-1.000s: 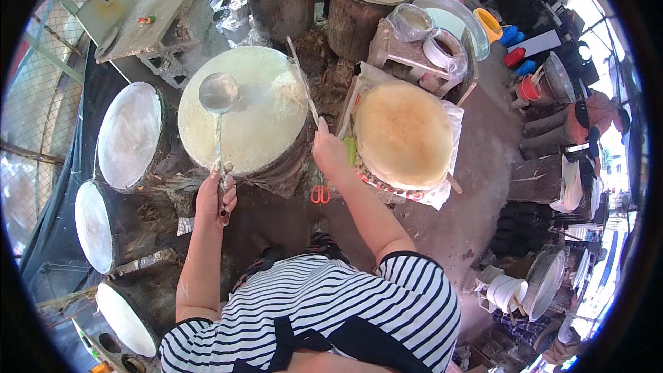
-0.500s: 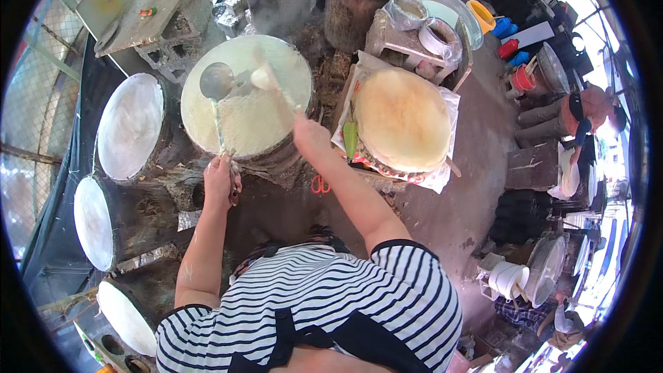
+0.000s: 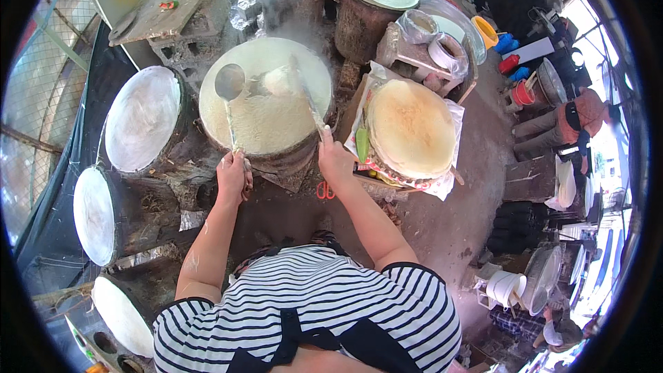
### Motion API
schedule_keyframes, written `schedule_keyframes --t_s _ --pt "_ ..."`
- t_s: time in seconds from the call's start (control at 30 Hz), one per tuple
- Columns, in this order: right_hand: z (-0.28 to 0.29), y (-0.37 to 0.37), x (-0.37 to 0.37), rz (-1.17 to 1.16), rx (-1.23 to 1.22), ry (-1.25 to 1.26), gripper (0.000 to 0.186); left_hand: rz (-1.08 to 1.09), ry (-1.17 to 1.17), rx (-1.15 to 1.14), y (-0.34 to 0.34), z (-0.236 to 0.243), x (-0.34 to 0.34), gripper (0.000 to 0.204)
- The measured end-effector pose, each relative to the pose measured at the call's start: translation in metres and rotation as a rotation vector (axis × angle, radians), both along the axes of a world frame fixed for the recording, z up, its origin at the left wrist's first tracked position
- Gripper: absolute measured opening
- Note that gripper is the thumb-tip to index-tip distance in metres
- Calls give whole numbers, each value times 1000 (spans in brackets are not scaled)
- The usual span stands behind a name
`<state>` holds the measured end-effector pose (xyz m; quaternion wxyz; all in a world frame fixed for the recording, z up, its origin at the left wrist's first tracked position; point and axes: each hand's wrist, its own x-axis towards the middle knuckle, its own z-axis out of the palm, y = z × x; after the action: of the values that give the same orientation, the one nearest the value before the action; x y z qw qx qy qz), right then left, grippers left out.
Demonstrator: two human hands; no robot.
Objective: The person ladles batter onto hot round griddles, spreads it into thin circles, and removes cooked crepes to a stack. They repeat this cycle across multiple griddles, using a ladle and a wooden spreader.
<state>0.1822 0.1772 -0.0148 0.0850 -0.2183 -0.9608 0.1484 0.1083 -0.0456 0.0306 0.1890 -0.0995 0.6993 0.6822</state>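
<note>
My left fingers [image 3: 238, 161] wrap the ladle [image 3: 230, 81] handle, my right fingers [image 3: 328, 141] the stick [image 3: 312, 105]; both tools reach over the griddle [image 3: 266, 137], upper centre of the frame, length presumably sparing me heat

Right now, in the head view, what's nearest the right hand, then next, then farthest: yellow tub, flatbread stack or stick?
From the right hand:
1. Stick, held in it.
2. Flatbread stack, to its right.
3. Yellow tub, farther ahead and right.
</note>
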Motion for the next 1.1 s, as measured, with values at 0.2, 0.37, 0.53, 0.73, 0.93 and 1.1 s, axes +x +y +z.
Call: schedule_keyframes --t_s 0.2,0.37,0.53,0.73,0.93,1.1 --pt "3 -7 -44 200 77 -10 39 10 6 -4 -6 -7 -2 26" --pt "2 8 -61 174 53 -54 37 14 42 -2 -5 -11 -5 25" --pt "11 -12 -72 424 78 66 38 -18 124 -168 -7 -3 -11 21" --pt "-3 -49 2 18 -256 120 44 -112 233 -251 -23 -14 -35 24" --pt "-48 -167 14 -152 -938 390 48 -328 421 -404 -40 -20 -46 23" --pt "-4 -213 -24 -129 -1565 220 46 -288 -59 128 -59 -15 -39 19"
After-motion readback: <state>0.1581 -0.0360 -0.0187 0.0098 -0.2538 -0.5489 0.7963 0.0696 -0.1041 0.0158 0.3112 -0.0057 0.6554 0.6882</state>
